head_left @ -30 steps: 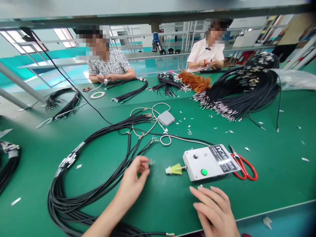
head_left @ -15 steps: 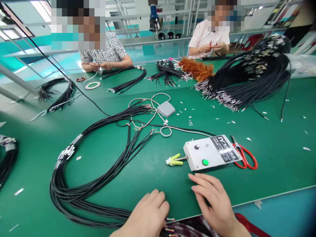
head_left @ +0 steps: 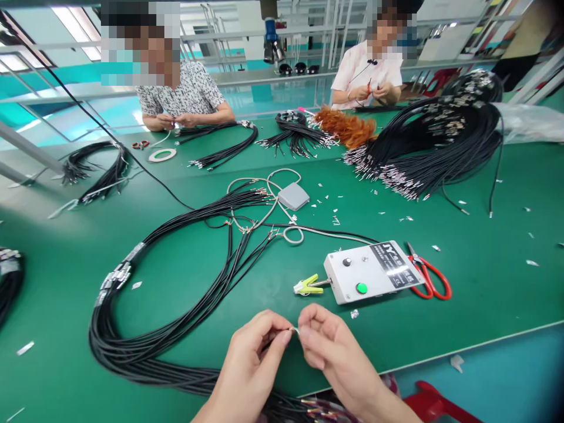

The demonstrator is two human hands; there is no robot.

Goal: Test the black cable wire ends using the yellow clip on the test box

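Observation:
My left hand (head_left: pixel 253 355) pinches the end of a black cable near the table's front edge. Thin pale wires (head_left: pixel 294 329) stick out of that end toward my right hand (head_left: pixel 332 352), whose thumb and fingers close on their tips. Under my left wrist runs a bundle of black cables (head_left: pixel 176 376), which curves round to the left and is bound with silvery tape. More stripped, coloured wire ends (head_left: pixel 324 408) lie below my hands at the edge. Just beyond my right hand sits a grey box (head_left: pixel 352 273) with a green button, a knob and a yellow-bladed clip head (head_left: pixel 309 285).
Red-handled scissors (head_left: pixel 429 276) lie beside the box. A grey pedal-like block (head_left: pixel 294 196) with a looped cord is farther back. A large heap of black cables (head_left: pixel 440 138) stands at back right. Two co-workers sit across the table, and scraps of tape are scattered about.
My left hand has risen from the cable bundle with one cable end. My right hand has moved left and closed on its wires. A small silvery scrap now lies in front of the box.

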